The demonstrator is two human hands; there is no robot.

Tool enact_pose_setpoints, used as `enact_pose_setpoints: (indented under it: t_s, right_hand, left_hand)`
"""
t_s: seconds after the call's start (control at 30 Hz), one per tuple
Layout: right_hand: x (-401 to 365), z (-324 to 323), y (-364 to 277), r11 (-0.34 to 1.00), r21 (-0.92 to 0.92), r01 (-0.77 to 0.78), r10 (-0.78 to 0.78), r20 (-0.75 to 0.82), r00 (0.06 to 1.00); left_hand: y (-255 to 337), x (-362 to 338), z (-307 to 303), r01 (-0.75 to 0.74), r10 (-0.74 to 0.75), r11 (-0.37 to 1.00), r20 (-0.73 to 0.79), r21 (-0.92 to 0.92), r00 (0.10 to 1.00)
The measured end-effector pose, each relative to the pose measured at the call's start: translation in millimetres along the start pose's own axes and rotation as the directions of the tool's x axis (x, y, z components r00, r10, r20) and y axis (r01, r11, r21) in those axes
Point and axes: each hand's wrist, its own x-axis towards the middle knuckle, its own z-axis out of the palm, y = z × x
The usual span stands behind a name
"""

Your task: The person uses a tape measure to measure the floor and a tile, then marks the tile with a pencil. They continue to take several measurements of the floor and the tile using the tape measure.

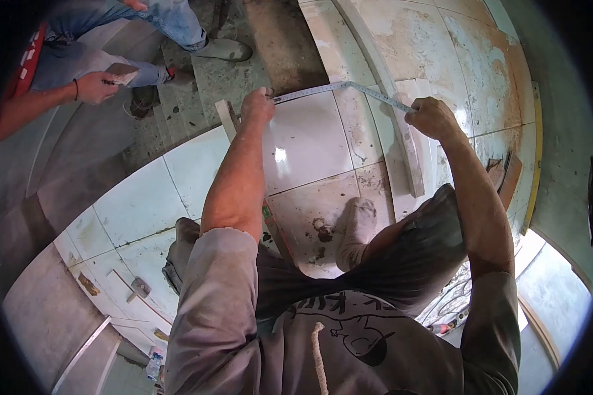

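A pale measuring strip spans between my two hands, bent at a peak near its middle. My left hand is closed round its left end, at the upper left corner of a glossy white tile. Its other end is in the closed fingers of my right hand, above a long pale bar. The strip runs along the tile's far edge, beside a bare brown gap in the floor.
At the upper left, a co-worker's hand holds a trowel; their boot stands on rough floor. A yellow-edged level lies at the right. A tool rests on tiles at the lower left.
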Motion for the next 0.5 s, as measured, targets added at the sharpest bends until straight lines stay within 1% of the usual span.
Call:
enact_pose_setpoints:
  t_s: [0.17, 0.3, 0.5]
  right_hand:
    - [-1.3, 0.1, -0.2, 1.0, -0.019, 0.005, -0.005, -0.007, 1.0]
    - [-3.2, -0.6, -0.3, 1.0, -0.018, 0.015, -0.016, -0.012, 1.0]
    - [-1.9, -1.0, -0.5, 1.0, -0.029, 0.009, -0.009, -0.001, 1.0]
  left_hand:
    - [-0.5, 0.0, 2.0, 0.07, -0.071, 0.996, -0.01, -0.059, 0.997]
    - [-7.5, 6.4, 8.7, 0.048, -0.049, 0.998, -0.034, -0.035, 0.998]
    - [-2.5, 1.0, 3.9, 0.027, -0.028, 1.0, -0.046, -0.007, 0.999]
